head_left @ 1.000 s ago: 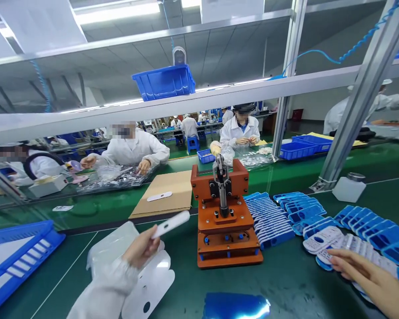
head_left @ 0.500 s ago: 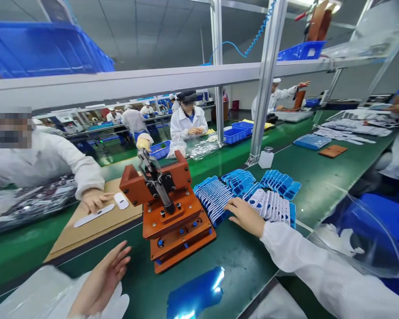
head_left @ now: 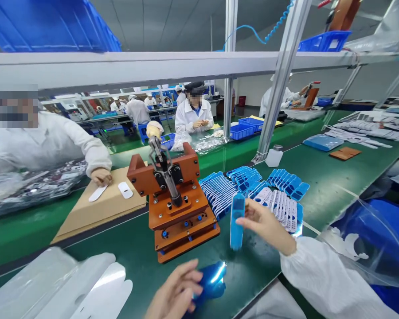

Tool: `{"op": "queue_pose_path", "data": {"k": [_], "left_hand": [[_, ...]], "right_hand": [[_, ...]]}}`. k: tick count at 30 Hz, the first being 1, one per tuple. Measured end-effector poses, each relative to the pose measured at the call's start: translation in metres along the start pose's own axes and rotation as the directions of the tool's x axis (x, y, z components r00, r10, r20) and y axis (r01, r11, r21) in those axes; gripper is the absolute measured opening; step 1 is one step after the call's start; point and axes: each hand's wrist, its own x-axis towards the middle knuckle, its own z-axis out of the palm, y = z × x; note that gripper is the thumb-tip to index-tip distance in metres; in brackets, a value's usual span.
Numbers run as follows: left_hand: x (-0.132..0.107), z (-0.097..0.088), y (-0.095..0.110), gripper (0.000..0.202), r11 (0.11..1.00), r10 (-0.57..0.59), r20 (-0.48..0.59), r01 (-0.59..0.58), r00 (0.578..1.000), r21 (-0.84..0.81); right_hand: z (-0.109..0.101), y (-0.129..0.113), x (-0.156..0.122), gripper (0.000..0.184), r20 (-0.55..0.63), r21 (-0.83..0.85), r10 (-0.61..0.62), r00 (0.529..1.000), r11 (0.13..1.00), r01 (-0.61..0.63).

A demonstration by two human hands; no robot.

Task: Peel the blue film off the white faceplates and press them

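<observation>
My right hand [head_left: 267,223] pinches a long, rounded panel covered in blue film [head_left: 237,221] and holds it upright above the green bench. Behind it lie fanned rows of similar blue-and-white panels [head_left: 217,192]. My left hand [head_left: 177,288] is low in the middle, fingers apart and loosely curled. It partly covers a shiny dark-blue film sheet [head_left: 216,283] on the bench; whether it touches the sheet I cannot tell. An orange-brown press fixture [head_left: 182,217] with a metal toggle clamp stands beyond my left hand.
White rounded panels [head_left: 103,288] lie at the lower left near clear plastic. Across the bench, a co-worker's hand [head_left: 101,176] rests by a white piece on cardboard [head_left: 86,210]. A white bottle [head_left: 274,157] stands by the metal post [head_left: 282,84]. A clear plastic container [head_left: 369,252] is at right.
My right hand has lifted one blue panel from the rows and brought it toward me. My left hand has moved right, from beside the white panels to over the blue film sheet.
</observation>
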Motion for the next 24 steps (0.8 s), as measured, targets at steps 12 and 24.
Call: {"op": "queue_pose_path", "data": {"k": [12,24], "left_hand": [[0.021,0.089,0.006,0.047,0.972,0.128,-0.209,-0.164,0.969,-0.166],[0.013,0.077,-0.014,0.048,0.962,0.236,-0.306,-0.177,0.922,0.209]], "right_hand": [[0.067,-0.033,-0.023,0.026,0.036,0.202,0.092,0.995,0.975,-0.097],[0.109,-0.052,-0.027,0.058,0.279,0.693,0.519,0.808,0.473,-0.543]]}}
